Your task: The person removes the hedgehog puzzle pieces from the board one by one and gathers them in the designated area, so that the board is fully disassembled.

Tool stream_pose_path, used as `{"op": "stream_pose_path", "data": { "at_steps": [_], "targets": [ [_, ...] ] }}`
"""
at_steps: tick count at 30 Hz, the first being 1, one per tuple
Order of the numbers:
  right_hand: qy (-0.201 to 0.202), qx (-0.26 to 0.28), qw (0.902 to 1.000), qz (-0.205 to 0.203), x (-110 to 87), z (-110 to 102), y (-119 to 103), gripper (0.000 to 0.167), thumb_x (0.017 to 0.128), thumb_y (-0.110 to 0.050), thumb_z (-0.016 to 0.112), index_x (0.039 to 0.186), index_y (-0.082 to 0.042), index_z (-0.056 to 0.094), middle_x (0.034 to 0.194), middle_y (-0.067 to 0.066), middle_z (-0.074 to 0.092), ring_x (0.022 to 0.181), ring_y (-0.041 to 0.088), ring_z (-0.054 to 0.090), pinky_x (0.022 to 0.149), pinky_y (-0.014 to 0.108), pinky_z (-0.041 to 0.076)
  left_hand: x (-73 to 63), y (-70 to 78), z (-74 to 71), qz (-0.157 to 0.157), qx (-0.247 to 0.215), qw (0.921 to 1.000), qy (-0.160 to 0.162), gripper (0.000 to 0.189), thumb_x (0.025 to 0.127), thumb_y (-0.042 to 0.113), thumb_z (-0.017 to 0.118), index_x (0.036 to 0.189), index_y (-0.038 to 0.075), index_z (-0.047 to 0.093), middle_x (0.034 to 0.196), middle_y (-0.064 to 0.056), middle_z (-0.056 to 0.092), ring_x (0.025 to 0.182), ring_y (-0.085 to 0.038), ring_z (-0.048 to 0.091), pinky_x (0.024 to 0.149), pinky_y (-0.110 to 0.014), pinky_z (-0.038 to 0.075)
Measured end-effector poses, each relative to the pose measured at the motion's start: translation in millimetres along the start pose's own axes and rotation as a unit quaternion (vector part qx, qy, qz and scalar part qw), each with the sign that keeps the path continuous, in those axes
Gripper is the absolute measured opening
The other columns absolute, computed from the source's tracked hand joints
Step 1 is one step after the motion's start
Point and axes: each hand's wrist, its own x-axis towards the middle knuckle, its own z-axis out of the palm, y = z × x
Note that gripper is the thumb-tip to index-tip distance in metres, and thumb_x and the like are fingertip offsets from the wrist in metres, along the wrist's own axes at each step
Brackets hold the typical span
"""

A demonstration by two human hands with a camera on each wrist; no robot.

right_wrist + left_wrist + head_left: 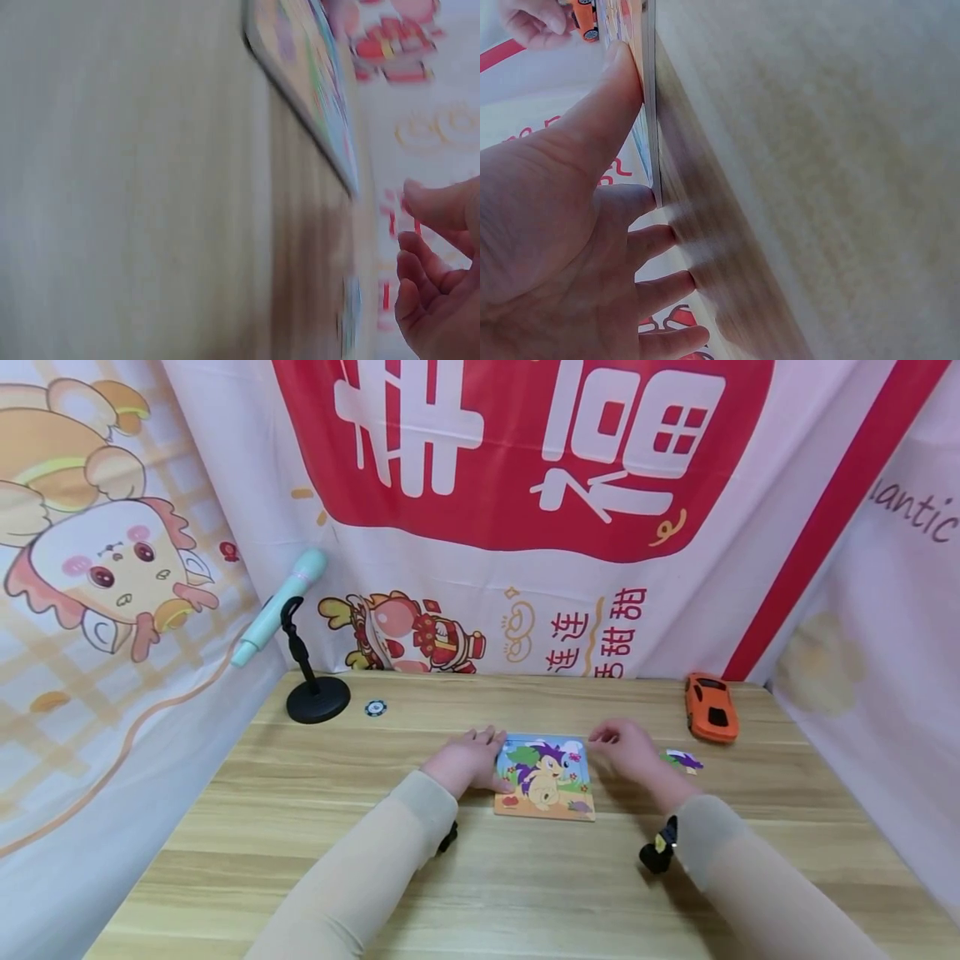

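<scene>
A cartoon hedgehog jigsaw puzzle (546,781) lies flat on the wooden table. At its left edge rests my left hand (472,760), thumb over the picture and the other fingers spread straight along the side. The left wrist view shows that thumb (615,90) lying across the puzzle's edge. Just past the upper right corner hovers my right hand (626,747), its fingers bent loosely with a gap between thumb and forefinger and nothing visible between them. Right of that hand is a loose purple, green and white puzzle piece (684,762); the right wrist view is blurred.
An orange toy car (711,708) sits at the back right. Toward the back left are a black microphone stand (318,697) with a mint-green microphone (281,606) and a round chip (376,707). Printed cloth (480,535) hangs behind the wooden table (525,893).
</scene>
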Motion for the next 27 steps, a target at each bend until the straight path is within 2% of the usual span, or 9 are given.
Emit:
{"op": "stream_pose_path", "data": {
  "at_steps": [3,7,12,16,23,27],
  "targets": [
    [-0.030,0.005,0.9995,-0.010,0.2,17,-16,0.009,0.091,-0.009,0.071,0.100,-0.008,0.071,0.100,0.009,0.059,0.093,0.027,0.054,0.078,0.040,0.048,6.2,-2.1,2.8,-0.001,0.001,1.0000,-0.003,0.105,0.081,0.071,0.063,0.160,0.020,0.016,0.165,-0.006,0.012,0.148,-0.034,0.013,0.118,-0.049,0.016],
    [-0.048,0.001,0.9987,-0.017,0.3,34,-28,0.012,0.089,-0.010,0.074,0.101,-0.010,0.071,0.101,0.009,0.056,0.093,0.027,0.053,0.079,0.041,0.047,8.0,-2.8,3.9,-0.002,0.001,1.0000,-0.005,0.107,0.079,0.073,0.062,0.160,0.021,0.015,0.165,-0.005,0.011,0.148,-0.034,0.013,0.118,-0.049,0.015],
    [-0.057,-0.009,0.9983,-0.012,2.9,46,-28,0.020,0.085,-0.011,0.079,0.102,-0.010,0.069,0.098,0.009,0.055,0.086,0.024,0.052,0.070,0.037,0.047,18.0,-6.9,9.6,-0.006,0.002,1.0000,-0.007,0.110,0.077,0.075,0.062,0.160,0.024,0.013,0.165,-0.003,0.009,0.148,-0.033,0.012,0.118,-0.050,0.014],
    [-0.061,-0.014,0.9980,-0.003,6.3,50,-25,0.019,0.084,-0.012,0.080,0.098,-0.010,0.067,0.094,0.008,0.054,0.083,0.023,0.050,0.069,0.035,0.045,22.4,-8.9,11.9,-0.005,0.005,0.9999,-0.009,0.111,0.076,0.077,0.061,0.160,0.025,0.011,0.165,-0.002,0.007,0.149,-0.033,0.011,0.118,-0.050,0.014],
    [-0.063,-0.013,0.9977,0.020,8.7,50,-26,0.019,0.085,-0.013,0.080,0.096,-0.009,0.066,0.093,0.008,0.055,0.084,0.024,0.050,0.072,0.036,0.044,-3.0,1.6,-2.0,-0.005,-0.002,1.0000,-0.005,0.104,0.082,0.069,0.063,0.160,0.020,0.016,0.165,-0.005,0.012,0.148,-0.031,0.014,0.118,-0.048,0.015],
    [-0.062,-0.011,0.9974,0.036,8.6,51,-27,0.020,0.085,-0.013,0.080,0.096,-0.010,0.064,0.093,0.008,0.054,0.085,0.024,0.050,0.072,0.035,0.044,-6.0,2.7,-2.9,-0.001,-0.007,1.0000,0.001,0.101,0.084,0.066,0.064,0.160,0.020,0.016,0.165,-0.005,0.012,0.148,-0.032,0.013,0.118,-0.047,0.015]
  ]
}}
